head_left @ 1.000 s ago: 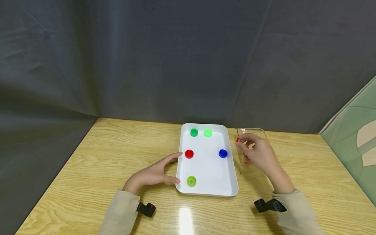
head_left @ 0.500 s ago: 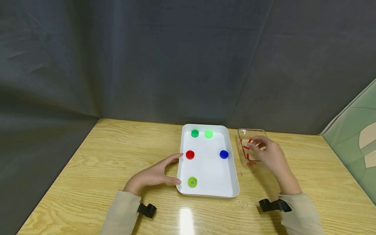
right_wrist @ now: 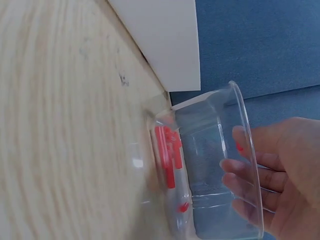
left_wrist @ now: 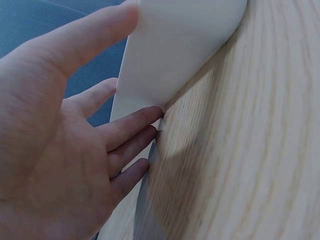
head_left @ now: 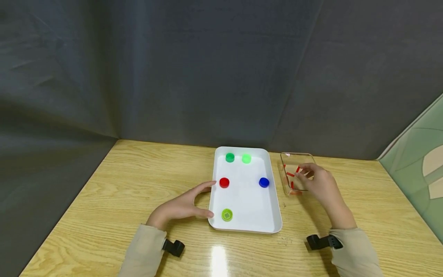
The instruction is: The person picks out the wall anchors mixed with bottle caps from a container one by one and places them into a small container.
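Observation:
My left hand lies against the left side of a white tray, its fingers and thumb spread along the wall. In the left wrist view the fingertips touch the tray's outer side. Over a clear plastic box on the right, my right hand pinches a small red stick between thumb and fingers. The right wrist view shows these fingers inside the box's rim, with only a bit of the held stick visible. Several more red sticks lie on the box's floor.
Inside the tray are bottle caps: dark green, light green, red, blue and yellow-green. The wooden table ends at a dark curtain behind tray and box.
My right hand has moved from the box's left edge rightward and slightly down into the box, still pinching a red stick. The left hand stays at the tray.

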### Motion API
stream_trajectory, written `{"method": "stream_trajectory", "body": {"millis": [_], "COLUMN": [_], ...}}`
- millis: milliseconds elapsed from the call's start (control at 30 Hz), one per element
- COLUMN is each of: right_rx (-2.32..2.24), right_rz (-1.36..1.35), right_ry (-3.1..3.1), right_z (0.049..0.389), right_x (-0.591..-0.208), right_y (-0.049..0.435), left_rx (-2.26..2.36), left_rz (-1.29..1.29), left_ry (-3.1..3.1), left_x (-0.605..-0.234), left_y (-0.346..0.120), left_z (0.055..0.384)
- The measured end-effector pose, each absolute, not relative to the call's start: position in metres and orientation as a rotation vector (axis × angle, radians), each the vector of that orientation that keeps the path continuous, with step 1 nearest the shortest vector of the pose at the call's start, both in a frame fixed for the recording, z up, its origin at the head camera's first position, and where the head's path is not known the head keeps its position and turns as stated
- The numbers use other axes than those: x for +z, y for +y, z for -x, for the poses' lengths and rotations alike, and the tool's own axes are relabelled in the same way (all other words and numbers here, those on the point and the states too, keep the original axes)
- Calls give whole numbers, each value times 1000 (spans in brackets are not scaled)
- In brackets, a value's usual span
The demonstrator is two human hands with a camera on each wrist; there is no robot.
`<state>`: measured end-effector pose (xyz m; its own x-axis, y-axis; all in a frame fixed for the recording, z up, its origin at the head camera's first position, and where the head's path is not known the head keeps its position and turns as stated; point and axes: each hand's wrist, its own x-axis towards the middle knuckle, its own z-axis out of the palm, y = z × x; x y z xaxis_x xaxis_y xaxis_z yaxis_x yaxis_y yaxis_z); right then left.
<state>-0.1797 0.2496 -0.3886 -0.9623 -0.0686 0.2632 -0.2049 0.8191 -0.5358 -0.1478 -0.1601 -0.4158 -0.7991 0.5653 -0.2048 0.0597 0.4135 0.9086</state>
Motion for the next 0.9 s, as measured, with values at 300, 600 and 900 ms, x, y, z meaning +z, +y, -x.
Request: {"method": "stream_trajectory", "body": {"millis": [300, 600, 900], "right_rx": [824, 852, 795], "right_rz": [-216, -225, -226], "right_ry": [-2769, -2713, -2681], "right_z": [180, 174, 161], "right_x": [-390, -387, -376], "right_y": [250, 254, 260], "left_rx": [1381, 1347, 1322], "left_rz": [-545, -575, -620], "left_ry": [2183, 2229, 2316], "left_x": [-415, -415, -415], "left_y": [-158, -157, -163], "left_z": [149, 152, 156]}}
